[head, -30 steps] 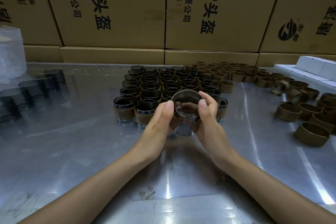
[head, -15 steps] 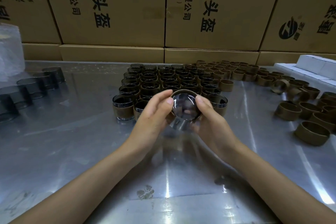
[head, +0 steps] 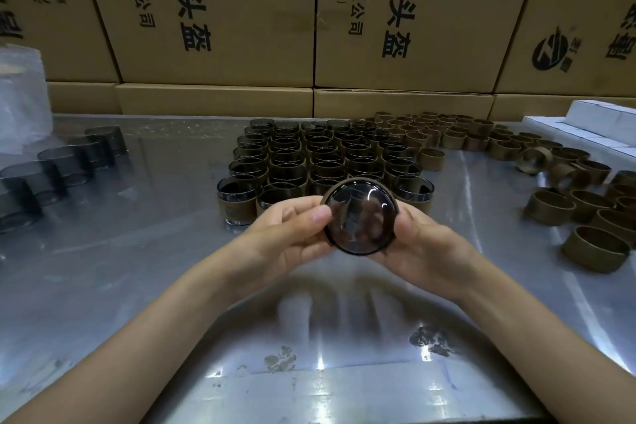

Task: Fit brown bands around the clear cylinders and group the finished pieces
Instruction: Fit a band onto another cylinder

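Observation:
Both hands hold one clear cylinder [head: 359,217] above the metal table [head: 137,286], tipped so its round glass base faces me. A brown band rims its edge. My left hand [head: 285,234] grips its left side with the thumb on the base. My right hand [head: 423,244] cups its right side, thumb against the rim. Just behind stands the block of banded cylinders [head: 323,162] in rows. Loose brown bands [head: 585,206] lie at the right and back right. Bare clear cylinders [head: 65,162] stand in a row at the left.
Stacked cardboard boxes [head: 220,10] wall off the back of the table. White boxes [head: 599,124] sit at the far right. A clear plastic bag [head: 20,93] stands at the far left. Bare table shows in front of my hands.
The cylinder has been tipped from upright, mouth up, until its base faces me. Both hands lifted it slightly and came a little nearer.

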`<state>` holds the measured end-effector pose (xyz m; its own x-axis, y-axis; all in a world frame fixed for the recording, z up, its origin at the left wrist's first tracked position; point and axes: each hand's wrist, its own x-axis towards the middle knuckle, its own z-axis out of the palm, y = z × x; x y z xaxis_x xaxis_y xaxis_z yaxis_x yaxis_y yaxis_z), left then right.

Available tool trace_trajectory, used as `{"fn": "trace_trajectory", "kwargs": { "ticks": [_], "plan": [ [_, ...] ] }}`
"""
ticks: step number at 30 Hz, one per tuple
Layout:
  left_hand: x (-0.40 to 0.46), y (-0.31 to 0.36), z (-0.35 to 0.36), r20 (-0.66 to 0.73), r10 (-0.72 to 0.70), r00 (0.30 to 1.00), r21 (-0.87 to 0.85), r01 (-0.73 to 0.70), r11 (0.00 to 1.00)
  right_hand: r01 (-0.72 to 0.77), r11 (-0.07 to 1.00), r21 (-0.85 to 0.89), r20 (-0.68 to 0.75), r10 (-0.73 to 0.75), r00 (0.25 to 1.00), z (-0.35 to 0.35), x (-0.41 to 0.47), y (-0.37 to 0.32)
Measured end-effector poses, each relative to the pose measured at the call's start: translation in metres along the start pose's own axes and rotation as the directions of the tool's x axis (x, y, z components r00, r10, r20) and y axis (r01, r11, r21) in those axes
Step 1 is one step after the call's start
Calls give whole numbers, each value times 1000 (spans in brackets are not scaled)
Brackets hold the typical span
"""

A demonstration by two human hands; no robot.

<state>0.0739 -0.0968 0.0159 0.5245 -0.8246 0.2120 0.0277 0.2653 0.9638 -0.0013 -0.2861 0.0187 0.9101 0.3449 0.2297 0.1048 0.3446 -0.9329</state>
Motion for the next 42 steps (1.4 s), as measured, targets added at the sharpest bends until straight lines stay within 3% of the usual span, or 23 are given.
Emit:
{"fn": "trace_trajectory", "kwargs": {
  "ticks": [4,9,13,16,17,19,21,25,28,31,33,38,42],
  "plan": [
    [-3,-3,4,137,-5,991,-83,17,996,6,1000,7,77,-6,997,4,-2,1],
    [1,-11,0,142,-6,990,-106,21,994,-9,998,59,191,-2,982,4,-3,0],
    [-1,-9,-1,340,28,940,-132,18,991,95,990,106,243,-118,963,7,-4,-9],
    [-1,-8,-3,210,34,977,-104,-12,995,65,990,122,289,-98,952,8,0,-3],
    [0,-5,-2,135,23,991,-111,-8,994,39,996,82,241,-58,969,7,0,-2],
    [3,0,0,-2,-17,1000,-74,17,997,-4,1000,-27,-6,4,1000,4,-2,0],
    [4,5,4,-50,-9,999,7,9,1000,-33,990,-139,-213,3,977,3,1,3],
    [5,0,12,-139,141,980,246,-104,964,35,913,-406,-411,-217,885,15,9,9],
    [6,-7,9,-117,331,936,543,-219,811,122,761,-638,-351,-428,833,10,9,15],
    [6,-7,0,20,490,872,879,-248,406,86,414,-906,-178,-557,811,4,8,17],
    [7,-7,-7,127,498,858,941,-264,213,37,261,-965,-118,-555,824,2,6,17],
    [9,-11,-17,160,450,879,967,-232,110,-66,135,-989,-119,-431,894,-2,5,19],
    [11,-13,-22,171,431,886,976,-211,48,-106,133,-985,-151,-399,905,-4,6,21]
  ]
}}
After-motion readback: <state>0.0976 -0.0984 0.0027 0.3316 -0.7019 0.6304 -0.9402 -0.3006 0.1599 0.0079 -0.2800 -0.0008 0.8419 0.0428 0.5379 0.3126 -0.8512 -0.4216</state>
